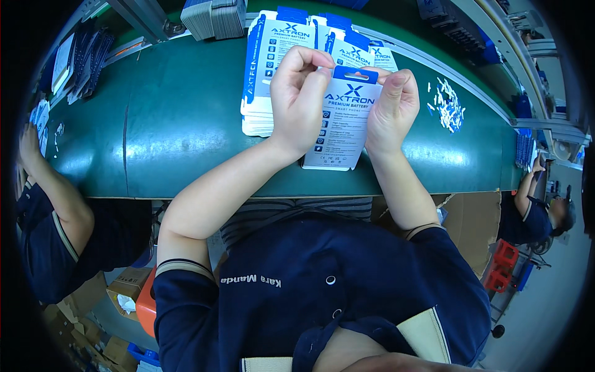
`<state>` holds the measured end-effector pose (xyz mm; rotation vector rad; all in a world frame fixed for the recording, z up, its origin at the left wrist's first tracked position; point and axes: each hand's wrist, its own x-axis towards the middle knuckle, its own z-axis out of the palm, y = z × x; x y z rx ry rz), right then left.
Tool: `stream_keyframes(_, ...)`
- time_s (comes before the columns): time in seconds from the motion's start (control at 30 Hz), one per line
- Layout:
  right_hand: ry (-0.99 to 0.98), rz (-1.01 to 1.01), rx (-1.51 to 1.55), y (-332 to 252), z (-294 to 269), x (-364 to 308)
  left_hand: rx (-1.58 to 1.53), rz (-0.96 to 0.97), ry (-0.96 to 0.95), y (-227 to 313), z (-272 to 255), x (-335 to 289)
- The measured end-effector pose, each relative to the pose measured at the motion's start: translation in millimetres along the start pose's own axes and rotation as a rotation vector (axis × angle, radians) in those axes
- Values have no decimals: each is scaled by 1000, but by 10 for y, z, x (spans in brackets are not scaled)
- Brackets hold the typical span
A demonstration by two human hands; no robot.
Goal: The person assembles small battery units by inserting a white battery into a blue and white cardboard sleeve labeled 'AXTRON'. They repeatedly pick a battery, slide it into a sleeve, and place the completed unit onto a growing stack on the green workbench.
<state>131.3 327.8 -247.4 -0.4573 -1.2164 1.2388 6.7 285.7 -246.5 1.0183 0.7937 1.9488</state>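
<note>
A flat white cardboard battery package (344, 127) with a blue top flap and a slot-shaped hang hole stands tilted at the near side of the green table. Curled fingers and thumb of my left hand (299, 99) pinch it at the top left corner. At the top right corner my right hand (393, 108) grips it the same way, thumb up. Behind my left hand lies a stack of flat packages (257, 111) of the same kind. More such packages (350, 53) are fanned out just beyond the held one. Some fingertips are hidden behind the flap.
Small white and blue paper scraps (446, 105) lie heaped on the green table (186, 124) at right. A grey bundle of cards (214, 22) stands at the far edge. Other people work at the far left (49, 204) and far right (533, 211). An open carton (474, 229) sits below the edge.
</note>
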Motion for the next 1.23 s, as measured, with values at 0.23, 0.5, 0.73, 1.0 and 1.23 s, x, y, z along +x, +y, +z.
stream_keyframes(0.23,16,19,-34,13,-24,-5,-33,10,-41,-80,-45,22)
stream_keyframes(0.5,79,252,-110,-29,-36,43,43,66,-58,-102,-20,-5)
stream_keyframes(0.73,74,199,-138,-17,7,86,238,-70,0,-57,59,-1)
stream_keyframes(1.0,-336,470,-204,-150,-32,157,98,-130,70,62,-200,340)
stream_keyframes(1.23,-136,456,-366,-317,-519,580,446,-129,-64,56,-286,397)
